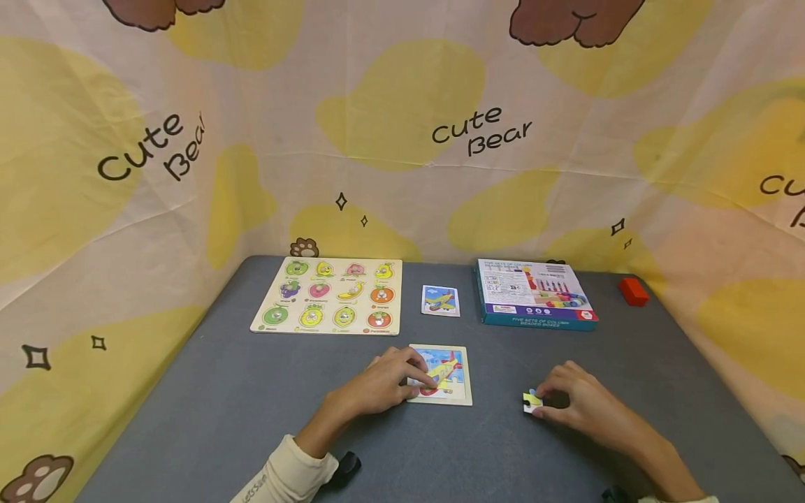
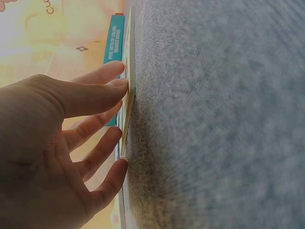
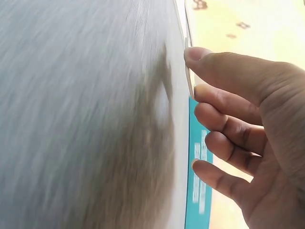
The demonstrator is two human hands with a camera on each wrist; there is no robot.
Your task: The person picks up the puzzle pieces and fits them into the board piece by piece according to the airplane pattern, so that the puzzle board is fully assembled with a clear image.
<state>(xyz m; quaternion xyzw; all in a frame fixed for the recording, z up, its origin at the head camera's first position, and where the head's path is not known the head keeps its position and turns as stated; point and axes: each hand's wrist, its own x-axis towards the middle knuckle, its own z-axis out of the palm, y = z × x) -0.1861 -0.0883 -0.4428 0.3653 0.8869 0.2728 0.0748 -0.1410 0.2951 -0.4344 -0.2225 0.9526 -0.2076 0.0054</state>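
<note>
A square wooden jigsaw board (image 1: 467,377) with a yellow airplane picture lies at the middle of the table. My left hand (image 1: 386,381) rests on its left side, thumb at the edge and fingers fairly straight over the picture. Edge-on, the board (image 2: 130,90) shows as a thin strip beside those fingertips in the left wrist view. To the right of the board, my right hand (image 1: 581,402) pinches a yellow and white puzzle piece (image 1: 532,402) between thumb and index finger. The right wrist view shows this puzzle piece (image 3: 188,71) from its thin side, with the other fingers loosely bent.
Behind the board lies a small airplane picture card (image 1: 440,301). A fruit peg board (image 1: 327,297) is at the back left. A teal-edged game box (image 1: 537,295) lies at the back right, with a red block (image 1: 632,292) beyond it. Patterned cloth (image 1: 402,140) hangs around the grey table (image 1: 251,391).
</note>
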